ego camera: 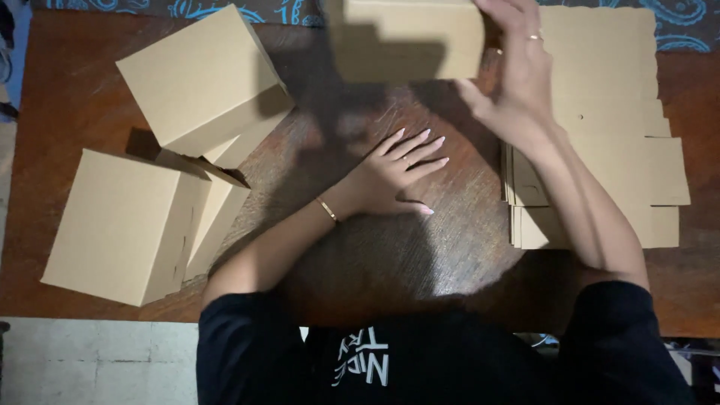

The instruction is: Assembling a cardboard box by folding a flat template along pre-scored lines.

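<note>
My left hand [394, 176] lies flat on the brown wooden table [390, 247], fingers spread and pointing right, holding nothing; a thin bracelet is on its wrist. My right hand [517, 71] is raised above the table at the upper middle and grips the right edge of a flat cardboard sheet [409, 37], which hangs in the air and casts a dark shadow below. Just right of that hand lies a stack of flat, unfolded cardboard blanks [622, 150].
Two folded cardboard boxes sit at the left: one tilted at the upper left [199, 79], another nearer the front left [124, 225], with loose flaps between them. A blue patterned cloth [217, 9] runs along the far edge. Pale floor shows below the table.
</note>
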